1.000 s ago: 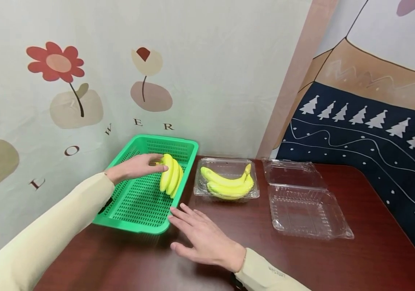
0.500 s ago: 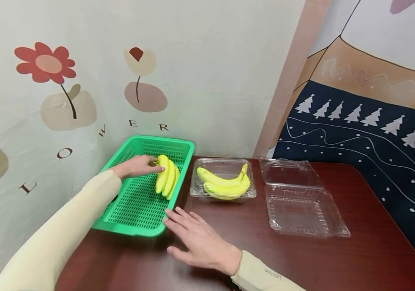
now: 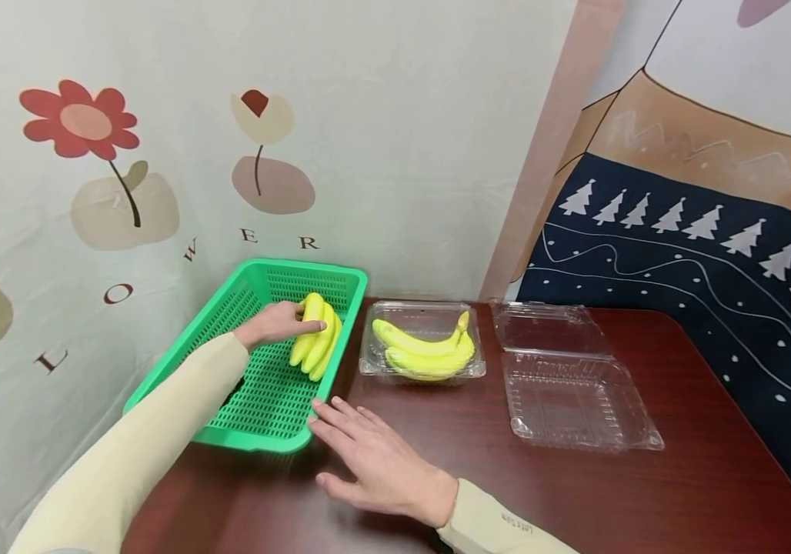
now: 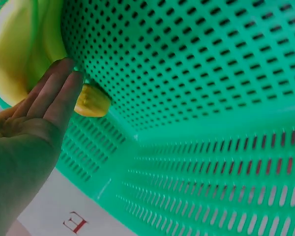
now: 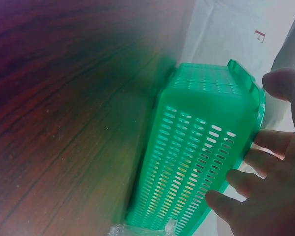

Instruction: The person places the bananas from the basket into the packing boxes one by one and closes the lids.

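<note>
A bunch of yellow bananas (image 3: 315, 338) lies inside the green plastic basket (image 3: 278, 445), against its right side. My left hand (image 3: 278, 322) reaches into the basket and grips the bunch near its stem end, thumb across the front banana and fingers behind. In the left wrist view, the fingers of the left hand (image 4: 44, 105) lie beside the brownish stem tip (image 4: 92, 101). My right hand (image 3: 388, 465) is spread with fairly straight fingers, its fingertips at the basket's near right corner. Whether they touch the rim, I cannot tell.
Right of the basket stands a clear plastic clamshell box (image 3: 372, 362) with another banana bunch (image 3: 430, 350) in it. Farther right, a second clear clamshell (image 3: 575, 400) lies with its lid folded back. A printed cloth wall (image 3: 409, 154) borders the dark red wooden table (image 3: 478, 454).
My left hand has moved slightly right and its thumb now reaches farther across the bananas. The whole view has shifted a little. The right hand stays by the basket corner.
</note>
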`<action>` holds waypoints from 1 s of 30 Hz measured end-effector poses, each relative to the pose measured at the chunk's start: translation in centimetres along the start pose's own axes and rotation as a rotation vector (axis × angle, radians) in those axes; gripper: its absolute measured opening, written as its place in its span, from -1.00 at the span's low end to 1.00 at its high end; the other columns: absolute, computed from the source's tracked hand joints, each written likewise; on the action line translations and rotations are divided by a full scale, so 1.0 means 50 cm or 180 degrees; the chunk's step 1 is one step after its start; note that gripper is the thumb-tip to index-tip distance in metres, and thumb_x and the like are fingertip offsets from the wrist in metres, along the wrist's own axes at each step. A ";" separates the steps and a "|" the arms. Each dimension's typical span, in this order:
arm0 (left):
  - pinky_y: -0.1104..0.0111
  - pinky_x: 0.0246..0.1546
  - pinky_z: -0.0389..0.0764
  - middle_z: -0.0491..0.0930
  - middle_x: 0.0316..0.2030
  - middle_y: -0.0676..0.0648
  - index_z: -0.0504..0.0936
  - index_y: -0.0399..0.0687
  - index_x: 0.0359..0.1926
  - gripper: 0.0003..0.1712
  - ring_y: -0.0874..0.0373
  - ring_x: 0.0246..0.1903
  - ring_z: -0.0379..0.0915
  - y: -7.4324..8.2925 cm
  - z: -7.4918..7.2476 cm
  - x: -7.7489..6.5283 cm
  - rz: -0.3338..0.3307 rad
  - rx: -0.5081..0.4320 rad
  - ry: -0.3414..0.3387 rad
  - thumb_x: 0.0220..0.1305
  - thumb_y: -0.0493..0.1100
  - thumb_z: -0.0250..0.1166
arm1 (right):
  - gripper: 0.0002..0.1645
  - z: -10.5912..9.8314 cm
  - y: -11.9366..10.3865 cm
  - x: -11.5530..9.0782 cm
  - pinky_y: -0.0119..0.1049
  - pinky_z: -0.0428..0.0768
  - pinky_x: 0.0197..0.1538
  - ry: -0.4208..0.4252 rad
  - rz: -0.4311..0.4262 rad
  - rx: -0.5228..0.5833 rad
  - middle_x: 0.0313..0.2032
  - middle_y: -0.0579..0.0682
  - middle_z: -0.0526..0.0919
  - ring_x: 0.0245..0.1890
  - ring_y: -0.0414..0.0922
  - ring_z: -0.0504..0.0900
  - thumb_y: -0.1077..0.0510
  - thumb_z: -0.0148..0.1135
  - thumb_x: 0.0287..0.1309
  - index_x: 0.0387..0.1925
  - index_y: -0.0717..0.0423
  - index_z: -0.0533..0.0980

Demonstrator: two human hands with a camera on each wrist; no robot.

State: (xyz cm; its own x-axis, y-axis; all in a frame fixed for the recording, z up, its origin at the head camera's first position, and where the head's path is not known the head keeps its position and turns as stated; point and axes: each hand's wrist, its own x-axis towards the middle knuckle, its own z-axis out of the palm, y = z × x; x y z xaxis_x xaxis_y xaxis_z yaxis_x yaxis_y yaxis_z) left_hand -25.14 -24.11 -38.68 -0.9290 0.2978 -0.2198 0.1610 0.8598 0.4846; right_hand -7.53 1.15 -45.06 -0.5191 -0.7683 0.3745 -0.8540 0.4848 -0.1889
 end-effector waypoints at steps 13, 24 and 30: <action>0.33 -0.31 0.67 0.71 -0.19 -0.20 0.55 -0.48 0.17 -0.43 0.14 -0.34 0.64 0.008 -0.003 0.006 -0.0153 -0.0395 -0.0064 0.42 -0.03 0.28 | -0.18 0.002 -0.002 -0.002 -0.02 0.31 0.49 0.0000 0.0015 0.0008 0.60 -0.02 0.13 0.57 -0.02 0.15 -0.19 0.20 0.42 0.56 0.02 0.25; 0.13 0.02 0.69 0.59 0.17 -0.39 0.32 -0.52 0.41 -0.26 -0.03 -0.03 0.68 0.014 -0.032 -0.019 -0.0097 -0.0474 -0.0064 0.44 -0.07 0.27 | -0.18 0.001 -0.002 0.000 -0.04 0.29 0.50 0.0011 0.0008 -0.0019 0.59 -0.02 0.16 0.56 -0.01 0.18 -0.20 0.20 0.42 0.56 0.02 0.26; 0.14 -0.02 0.70 0.63 0.13 -0.37 0.30 -0.50 0.44 -0.25 0.02 -0.10 0.69 0.023 -0.058 -0.033 0.0043 -0.0488 -0.0010 0.45 -0.08 0.28 | -0.18 0.001 -0.003 0.000 -0.03 0.30 0.50 0.0008 0.0031 -0.0060 0.60 -0.04 0.14 0.58 -0.06 0.12 -0.21 0.18 0.42 0.56 0.00 0.25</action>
State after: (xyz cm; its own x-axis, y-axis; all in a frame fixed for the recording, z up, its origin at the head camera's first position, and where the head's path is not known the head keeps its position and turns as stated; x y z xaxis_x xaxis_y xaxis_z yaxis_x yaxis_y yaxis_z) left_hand -24.40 -24.79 -35.32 -0.9260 0.3103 -0.2149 0.1203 0.7823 0.6111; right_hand -7.39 1.07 -45.07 -0.5273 -0.7624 0.3751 -0.8480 0.5002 -0.1753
